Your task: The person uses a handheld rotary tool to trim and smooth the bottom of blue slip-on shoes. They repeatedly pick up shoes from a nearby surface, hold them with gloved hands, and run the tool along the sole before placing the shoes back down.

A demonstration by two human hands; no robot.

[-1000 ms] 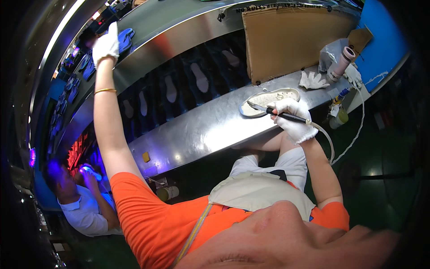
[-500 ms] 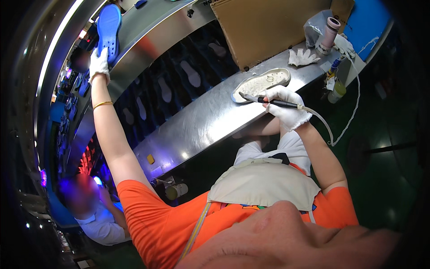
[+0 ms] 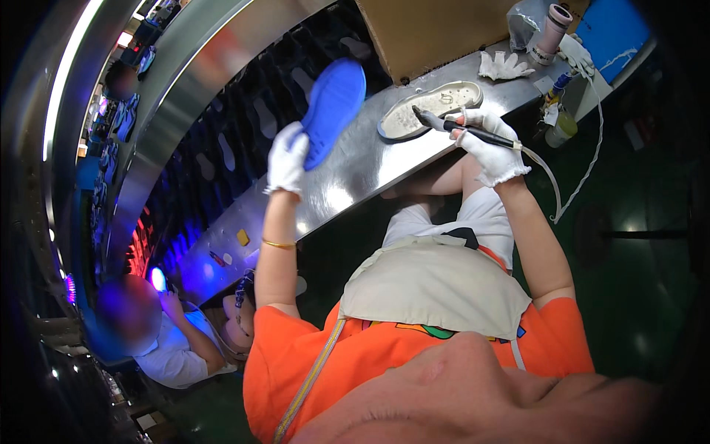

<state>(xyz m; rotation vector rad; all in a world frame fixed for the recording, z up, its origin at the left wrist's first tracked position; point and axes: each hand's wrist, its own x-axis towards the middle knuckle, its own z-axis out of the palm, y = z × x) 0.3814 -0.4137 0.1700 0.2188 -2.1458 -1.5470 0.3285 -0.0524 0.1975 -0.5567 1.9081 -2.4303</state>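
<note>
My left hand (image 3: 287,159), in a white glove, grips a blue shoe sole (image 3: 336,100) by its perforated end and holds it up over the metal ledge. A black-handled brush (image 3: 482,135) with a pale hose at its rear end is in my gloved right hand (image 3: 494,157), whose fingertips are bare. On the ledge lies a cream-white shoe sole (image 3: 403,118) with a blue rim at one end, its hollow side up. The dark brush tip hangs at the near edge of this sole; whether it touches cannot be told.
A cardboard box (image 3: 436,33), a white glove (image 3: 504,65) and a pink bottle (image 3: 552,33) stand or lie toward the ledge's far right. The metal ledge (image 3: 333,196) runs across before me. Beyond it is a conveyor (image 3: 177,81). A co-worker (image 3: 174,362) sits at the left.
My left hand has come back from the conveyor toward me, bringing the blue sole over the ledge. The brush in my right hand has shifted slightly right and up.
</note>
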